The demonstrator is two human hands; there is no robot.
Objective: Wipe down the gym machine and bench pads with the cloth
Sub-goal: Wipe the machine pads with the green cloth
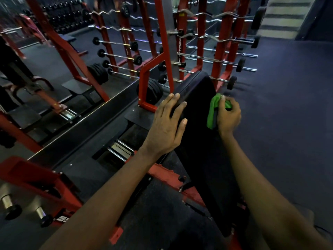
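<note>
Left hand [166,125] flat, fingers straight on black pad [200,112] — right hand [228,117] gripping green cloth [213,110] against pad's edge

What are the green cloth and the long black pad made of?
The green cloth looks like soft fabric, maybe microfibre: it folds and bunches in the right hand. The long black pad looks like smooth vinyl or leather: dull sheen, rounded edges.

Matt black padded bench pad [196,98], soft green cloth [213,110], red-painted metal frame [144,76]
</note>
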